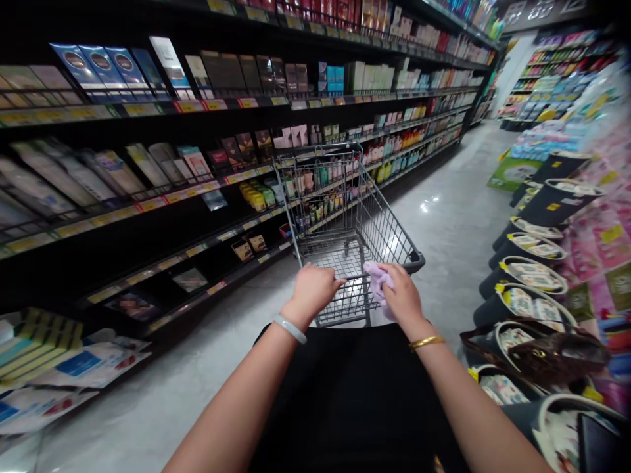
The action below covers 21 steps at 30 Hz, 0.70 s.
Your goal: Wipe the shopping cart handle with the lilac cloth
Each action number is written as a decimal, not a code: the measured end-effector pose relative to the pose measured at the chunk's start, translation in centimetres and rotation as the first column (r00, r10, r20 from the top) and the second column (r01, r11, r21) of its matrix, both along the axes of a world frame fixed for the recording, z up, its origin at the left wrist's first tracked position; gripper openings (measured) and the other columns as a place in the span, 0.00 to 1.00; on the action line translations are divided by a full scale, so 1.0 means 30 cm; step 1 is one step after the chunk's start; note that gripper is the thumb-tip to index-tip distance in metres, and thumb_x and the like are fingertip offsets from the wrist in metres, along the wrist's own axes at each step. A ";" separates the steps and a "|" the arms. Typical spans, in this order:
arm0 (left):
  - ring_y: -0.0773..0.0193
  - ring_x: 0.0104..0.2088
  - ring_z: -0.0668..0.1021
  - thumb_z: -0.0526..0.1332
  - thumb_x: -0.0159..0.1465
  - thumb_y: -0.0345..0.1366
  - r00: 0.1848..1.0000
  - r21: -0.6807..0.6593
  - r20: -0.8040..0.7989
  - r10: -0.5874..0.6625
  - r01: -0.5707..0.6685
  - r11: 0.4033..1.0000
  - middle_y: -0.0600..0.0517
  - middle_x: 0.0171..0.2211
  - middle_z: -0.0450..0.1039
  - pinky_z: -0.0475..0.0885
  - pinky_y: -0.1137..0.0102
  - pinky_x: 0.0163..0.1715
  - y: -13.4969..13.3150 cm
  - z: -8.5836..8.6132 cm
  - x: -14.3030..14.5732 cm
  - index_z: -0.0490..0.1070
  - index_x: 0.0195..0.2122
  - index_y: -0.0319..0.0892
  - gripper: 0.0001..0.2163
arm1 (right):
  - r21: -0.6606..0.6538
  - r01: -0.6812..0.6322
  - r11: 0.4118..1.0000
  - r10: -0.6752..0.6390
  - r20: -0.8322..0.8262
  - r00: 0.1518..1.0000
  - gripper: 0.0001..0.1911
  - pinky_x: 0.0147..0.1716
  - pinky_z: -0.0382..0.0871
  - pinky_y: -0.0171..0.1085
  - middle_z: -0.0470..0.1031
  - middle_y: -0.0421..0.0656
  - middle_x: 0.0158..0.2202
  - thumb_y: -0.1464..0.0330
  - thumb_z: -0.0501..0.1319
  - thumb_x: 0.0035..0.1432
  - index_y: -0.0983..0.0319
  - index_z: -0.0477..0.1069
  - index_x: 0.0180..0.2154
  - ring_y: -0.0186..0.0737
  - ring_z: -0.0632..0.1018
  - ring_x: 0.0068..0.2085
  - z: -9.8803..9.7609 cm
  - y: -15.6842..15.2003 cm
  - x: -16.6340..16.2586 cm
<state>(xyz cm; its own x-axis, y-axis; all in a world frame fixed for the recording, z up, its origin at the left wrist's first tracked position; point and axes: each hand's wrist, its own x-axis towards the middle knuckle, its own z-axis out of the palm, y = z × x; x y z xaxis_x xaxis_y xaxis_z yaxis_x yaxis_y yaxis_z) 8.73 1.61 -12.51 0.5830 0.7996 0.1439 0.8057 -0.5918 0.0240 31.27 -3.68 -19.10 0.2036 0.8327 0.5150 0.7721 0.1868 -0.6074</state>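
A grey wire shopping cart stands right in front of me, its basket showing bare wire. My left hand, with a pale bangle at the wrist, is closed around the cart's handle on the left. Crumpled in my right hand is a lilac cloth, pinched at the right end of the handle. A gold bracelet circles that wrist. Whether the right fingers also grip the handle is hidden by the cloth.
Long shelves of boxes and bottles line the left side. Along the right stand several dark buckets holding packets, with a brown bag on top. Grey floor runs ahead between them. Stacked packages sit low at the left.
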 end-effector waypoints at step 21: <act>0.57 0.29 0.77 0.46 0.70 0.54 0.995 0.098 0.065 -0.069 0.062 0.993 0.45 0.25 0.76 0.62 0.60 0.42 -0.068 -0.046 0.022 0.76 0.29 0.39 0.27 | 0.088 0.480 0.873 -0.385 -0.480 0.789 0.21 0.55 0.61 0.55 0.64 0.47 0.46 0.67 0.59 0.47 0.59 0.65 0.45 0.48 0.68 0.50 -0.286 -0.032 -0.053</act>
<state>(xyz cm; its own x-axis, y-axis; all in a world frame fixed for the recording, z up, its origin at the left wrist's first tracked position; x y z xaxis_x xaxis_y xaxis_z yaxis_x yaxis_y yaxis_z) 9.38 -0.43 -13.88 0.6200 0.7405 0.2595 0.7635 -0.6456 0.0181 29.67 -4.65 -27.69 0.7582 0.4940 0.4255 0.4649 0.0479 -0.8841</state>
